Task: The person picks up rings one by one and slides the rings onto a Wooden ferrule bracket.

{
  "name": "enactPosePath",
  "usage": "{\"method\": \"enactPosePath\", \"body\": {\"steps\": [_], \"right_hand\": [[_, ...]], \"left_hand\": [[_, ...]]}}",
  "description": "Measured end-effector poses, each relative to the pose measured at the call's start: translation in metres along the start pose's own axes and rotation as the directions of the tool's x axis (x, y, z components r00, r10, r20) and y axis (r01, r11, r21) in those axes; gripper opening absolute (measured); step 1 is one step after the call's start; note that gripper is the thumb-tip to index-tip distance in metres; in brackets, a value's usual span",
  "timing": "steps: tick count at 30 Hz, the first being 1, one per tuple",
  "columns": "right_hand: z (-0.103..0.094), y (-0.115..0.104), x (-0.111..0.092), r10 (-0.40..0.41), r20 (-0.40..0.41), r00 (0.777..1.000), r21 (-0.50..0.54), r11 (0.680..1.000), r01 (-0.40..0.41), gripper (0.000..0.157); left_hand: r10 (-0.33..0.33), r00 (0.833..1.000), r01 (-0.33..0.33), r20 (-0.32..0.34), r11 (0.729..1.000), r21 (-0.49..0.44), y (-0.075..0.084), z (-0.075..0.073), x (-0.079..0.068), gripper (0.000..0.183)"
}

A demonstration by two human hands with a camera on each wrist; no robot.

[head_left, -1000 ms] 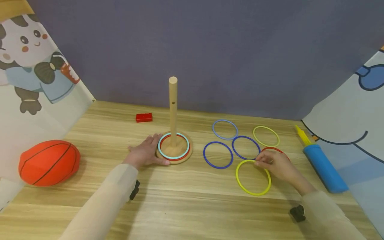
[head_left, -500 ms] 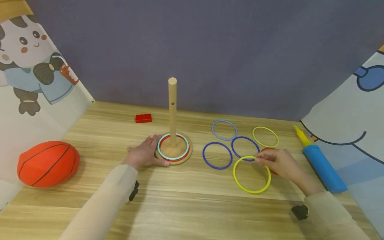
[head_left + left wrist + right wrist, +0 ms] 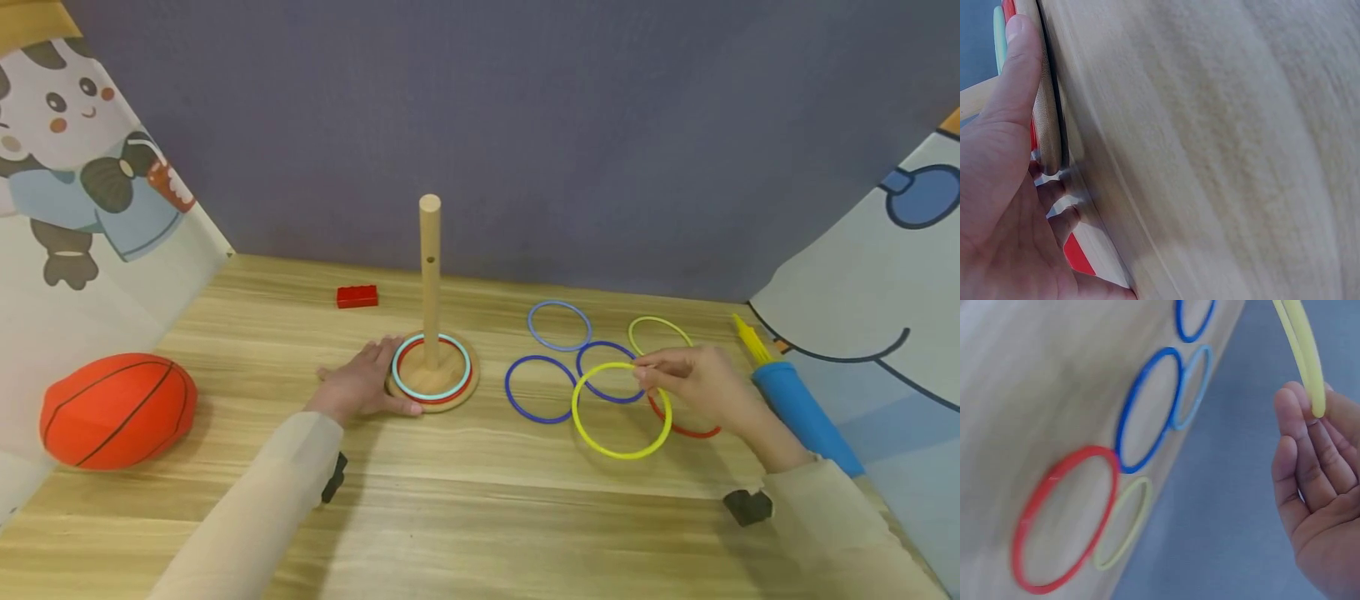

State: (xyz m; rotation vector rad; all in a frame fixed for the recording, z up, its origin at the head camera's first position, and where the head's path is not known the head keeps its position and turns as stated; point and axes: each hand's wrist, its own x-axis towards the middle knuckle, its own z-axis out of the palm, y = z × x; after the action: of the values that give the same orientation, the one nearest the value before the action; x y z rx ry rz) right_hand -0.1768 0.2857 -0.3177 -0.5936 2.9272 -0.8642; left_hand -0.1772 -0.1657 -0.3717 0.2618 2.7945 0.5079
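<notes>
- Stand (image 3: pixel 430 283): upright on the counter (image 3: pixel 465 517).
- Left hand (image 3: pixel 358 385): spread wide, touching the left side of the stand.
- Right hand (image 3: pixel 693 385): well right of the stand, pinching the yellow ring (image 3: pixel 622 456) clear of the counter.
- Two rings (image 3: pixel 431 399): around the stand, at its bottom.
- Ball (image 3: pixel 120 411): well left of the stand.
- Red block (image 3: pixel 357 297): behind and left of the stand.
</notes>
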Motion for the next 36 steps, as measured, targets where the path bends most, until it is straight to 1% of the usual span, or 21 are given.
{"method": "enactPosePath", "body": {"steps": [1,3,6,10,13,17,19,26,29,33,36], "right_hand": [[-0.003,-0.004,0.001,0.011,0.004,1.0,0.005,1.0,-0.011,0.027],[-0.008,-0.011,0.005,-0.002,-0.006,1.0,0.005,1.0,0.002,0.028],[-0.015,-0.022,0.011,-0.022,-0.042,0.999,-0.016,1.0,0.021,0.027],[-0.022,-0.037,0.019,-0.042,-0.073,0.996,-0.003,0.999,0.042,0.027],[-0.026,-0.047,0.026,-0.099,-0.101,0.99,0.007,0.995,0.1,0.023],[-0.03,-0.059,0.034,-0.199,-0.147,0.969,0.015,0.979,0.203,0.015],[-0.032,-0.066,0.039,-0.219,-0.157,0.963,0.023,0.974,0.225,0.015],[-0.043,-0.093,0.056,-0.206,-0.162,0.965,0.048,0.975,0.216,0.021],[-0.047,-0.106,0.063,-0.192,-0.179,0.965,0.057,0.977,0.205,0.022],[-0.052,-0.122,0.073,-0.15,-0.204,0.967,0.128,0.976,0.178,0.023],[-0.058,-0.132,0.083,-0.138,-0.225,0.965,0.178,0.967,0.18,0.024]], "left_hand": [[0.001,1.0,-0.001,0.0,1.0,-0.001,0.0,0.0,0.0,0.122],[0.003,1.0,-0.003,-0.001,1.0,-0.004,0.0,0.0,0.0,0.122],[0.007,1.0,-0.007,-0.002,1.0,-0.008,0.0,0.0,-0.001,0.122],[0.009,1.0,-0.009,-0.004,1.0,-0.012,-0.001,-0.001,-0.001,0.122],[0.011,1.0,-0.011,-0.007,1.0,-0.014,-0.001,-0.001,-0.001,0.122],[0.012,1.0,-0.013,-0.007,1.0,-0.026,-0.001,-0.001,-0.002,0.122],[0.011,1.0,-0.011,-0.006,0.999,-0.03,-0.001,-0.001,-0.003,0.122],[0.0,1.0,0.0,-0.006,1.0,-0.027,-0.001,-0.001,-0.004,0.122],[-0.003,1.0,0.003,-0.005,1.0,-0.031,0.0,-0.001,-0.004,0.122],[-0.008,1.0,0.008,0.005,1.0,-0.03,0.0,0.0,-0.003,0.122],[-0.011,1.0,0.012,0.01,1.0,-0.025,0.001,-0.001,-0.003,0.122]]}}
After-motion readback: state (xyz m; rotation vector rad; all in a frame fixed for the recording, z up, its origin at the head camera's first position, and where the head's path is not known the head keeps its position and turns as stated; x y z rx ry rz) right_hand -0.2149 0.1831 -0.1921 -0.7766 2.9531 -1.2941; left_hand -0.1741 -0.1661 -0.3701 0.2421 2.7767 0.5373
